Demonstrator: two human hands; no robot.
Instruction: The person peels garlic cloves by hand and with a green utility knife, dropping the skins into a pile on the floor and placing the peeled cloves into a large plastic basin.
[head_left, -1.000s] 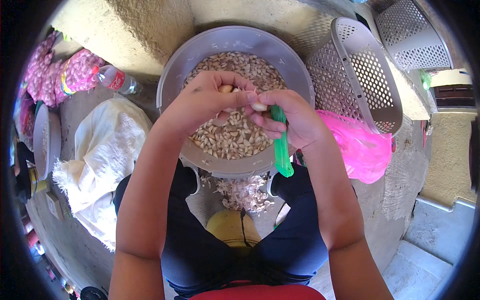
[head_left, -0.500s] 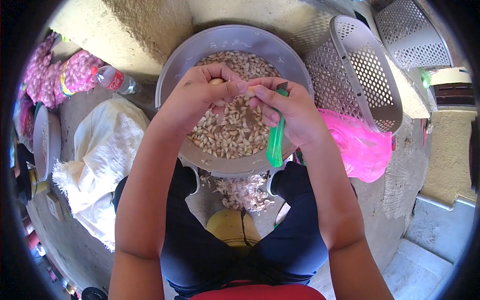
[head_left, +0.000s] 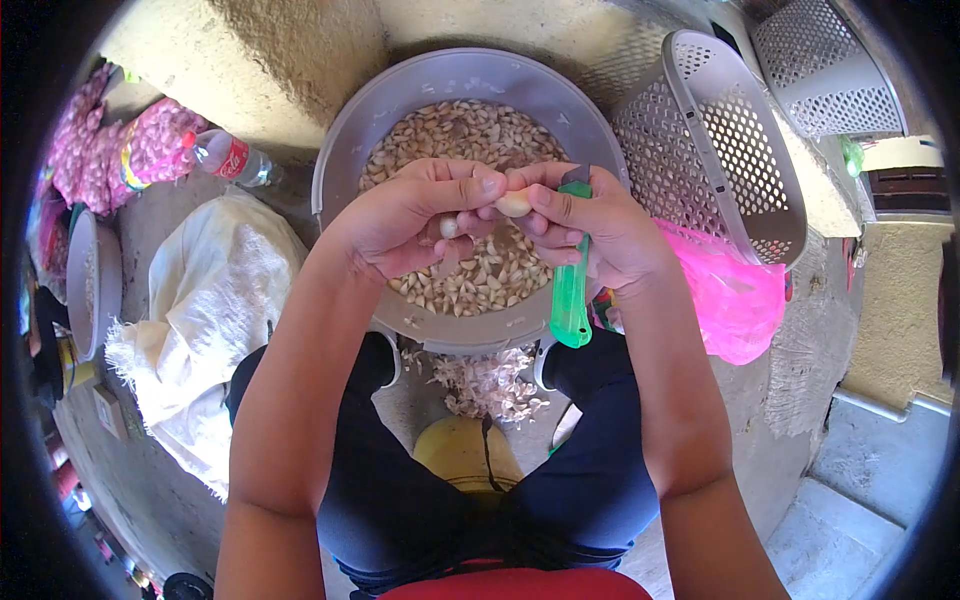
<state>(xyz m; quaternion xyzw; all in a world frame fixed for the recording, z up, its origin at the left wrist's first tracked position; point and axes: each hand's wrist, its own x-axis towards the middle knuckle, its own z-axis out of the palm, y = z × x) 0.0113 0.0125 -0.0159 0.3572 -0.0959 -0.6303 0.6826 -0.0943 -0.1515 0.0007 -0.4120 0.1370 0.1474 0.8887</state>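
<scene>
Over the grey basin (head_left: 345, 130), my left hand (head_left: 425, 215) and my right hand (head_left: 585, 220) meet at the fingertips. Between them is a pale, smooth garlic clove (head_left: 514, 204), pinched by my right thumb and finger, with my left fingertips touching its upper left end. A second clove (head_left: 449, 228) sits in the curled fingers of my left hand. My right hand also keeps hold of a green box cutter (head_left: 571, 300); its dark blade points up past the fingers and its handle hangs down. Many garlic cloves (head_left: 470, 285) lie in cloudy water in the basin.
Garlic skins (head_left: 490, 383) are heaped below the basin, near a yellow container (head_left: 463, 450). A white sack (head_left: 205, 310) and a Coca-Cola bottle (head_left: 230, 157) are left. Rightward are a perforated grey basket (head_left: 660, 140) and a pink plastic bag (head_left: 725, 295). Net bags of garlic (head_left: 160, 145) lie upper left.
Both hands have moved slightly down, and the left has turned so its fingers show more. The clove between the fingertips is now more exposed. The box cutter has shifted slightly down and right.
</scene>
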